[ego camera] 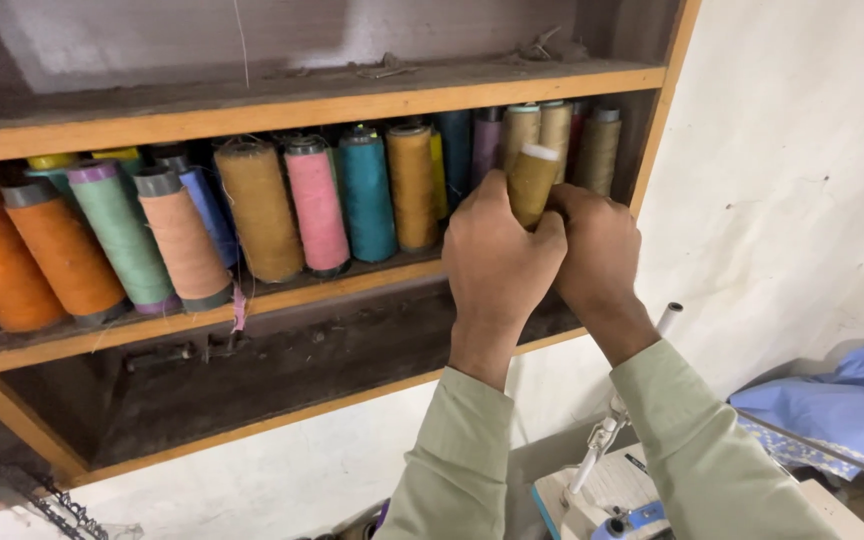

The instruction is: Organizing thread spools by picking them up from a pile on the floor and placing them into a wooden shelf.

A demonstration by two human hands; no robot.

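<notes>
Both raised hands, left hand (pixel 497 255) and right hand (pixel 597 250), pinch an olive-brown thread cone (pixel 532 183) before the wooden shelf (pixel 282 100) on a white wall (pixel 792 180).

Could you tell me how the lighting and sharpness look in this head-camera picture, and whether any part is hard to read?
Head view: soft, even light with no glare; the left hand, right hand and olive thread spool they hold are sharp; the lower shelf recess is deep in shadow; the orange spools at the left edge look stretched by the wide lens; the blue cloth is slightly soft.
</notes>
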